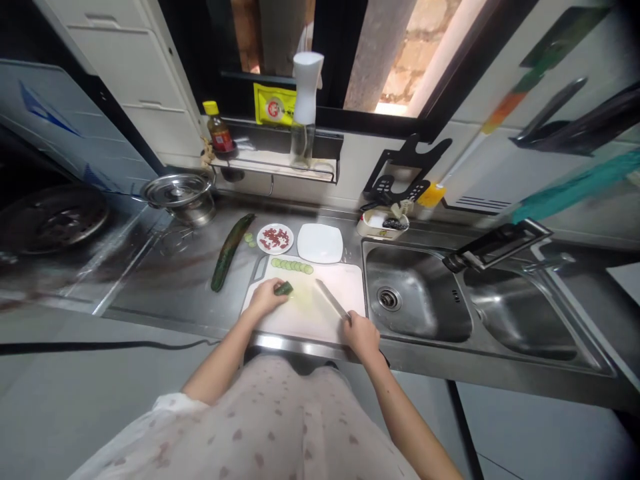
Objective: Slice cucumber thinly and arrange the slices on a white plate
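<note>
A white cutting board (345, 283) lies on the steel counter in front of me. My left hand (267, 298) is closed on a short green cucumber piece (284, 289) and presses it to the board. My right hand (361, 335) grips the handle of a knife (331, 299), whose blade points up and left over the board, apart from the cucumber piece. A row of cucumber slices (292, 266) lies along the board's far edge. A long whole cucumber (230, 250) rests on the counter left of the board.
Behind the board stand a small plate of red bits (275, 239) and an empty white plate (320, 243). A double sink (417, 300) with a faucet (495, 245) is to the right. A steel pot (180, 195) and a stove are at left; bottles stand on a shelf (275, 167).
</note>
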Available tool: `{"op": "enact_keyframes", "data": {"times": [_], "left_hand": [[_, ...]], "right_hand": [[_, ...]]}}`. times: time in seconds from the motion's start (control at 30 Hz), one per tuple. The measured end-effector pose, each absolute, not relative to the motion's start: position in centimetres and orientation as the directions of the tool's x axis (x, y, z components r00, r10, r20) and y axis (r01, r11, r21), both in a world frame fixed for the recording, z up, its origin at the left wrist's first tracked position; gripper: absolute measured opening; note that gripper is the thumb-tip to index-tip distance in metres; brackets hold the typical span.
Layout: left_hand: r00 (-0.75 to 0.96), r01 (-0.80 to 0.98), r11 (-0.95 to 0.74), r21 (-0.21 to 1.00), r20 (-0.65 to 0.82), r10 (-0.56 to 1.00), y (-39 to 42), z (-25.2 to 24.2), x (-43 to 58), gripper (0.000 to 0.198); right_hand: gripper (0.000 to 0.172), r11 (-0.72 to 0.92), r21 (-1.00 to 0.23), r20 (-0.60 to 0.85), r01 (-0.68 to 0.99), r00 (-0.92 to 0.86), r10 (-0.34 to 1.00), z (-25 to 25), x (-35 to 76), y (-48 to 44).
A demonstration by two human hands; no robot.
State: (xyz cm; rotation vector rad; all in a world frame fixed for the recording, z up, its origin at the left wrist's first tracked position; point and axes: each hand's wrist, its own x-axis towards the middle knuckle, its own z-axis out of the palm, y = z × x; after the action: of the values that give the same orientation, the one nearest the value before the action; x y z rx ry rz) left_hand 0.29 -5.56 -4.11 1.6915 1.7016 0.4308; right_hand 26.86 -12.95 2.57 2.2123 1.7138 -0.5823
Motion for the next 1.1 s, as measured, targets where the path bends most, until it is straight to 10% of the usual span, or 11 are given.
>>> {"op": "enact_keyframes", "data": {"times": [0.37, 0.9, 1.1], "left_hand": [[-0.468, 0.717, 0.46, 0.524, -0.128, 0.875, -0.9, -4.4, -6.5, 0.048], [-0.455, 0.799, 0.444, 0.406, -0.075, 0.888, -1.4, -3.7, -6.4, 0.06], [-0.129, 0.881, 0.1, 0.463, 0.031, 0.991, -1.8, -3.4, -0.6, 0.037]], "right_hand": [[0.036, -0.243, -0.022, -0.469, 0.97, 0.205, 0.859, 1.9, 26.8, -12.9], [0.032, -0.202, 0.004, -0.518, 0.979, 0.175, 0.837, 2.0, 26.7, -12.2], [0.032, -0.209, -0.026, -0.515, 0.978, 0.166, 0.841, 1.3, 26.9, -12.4]]}}
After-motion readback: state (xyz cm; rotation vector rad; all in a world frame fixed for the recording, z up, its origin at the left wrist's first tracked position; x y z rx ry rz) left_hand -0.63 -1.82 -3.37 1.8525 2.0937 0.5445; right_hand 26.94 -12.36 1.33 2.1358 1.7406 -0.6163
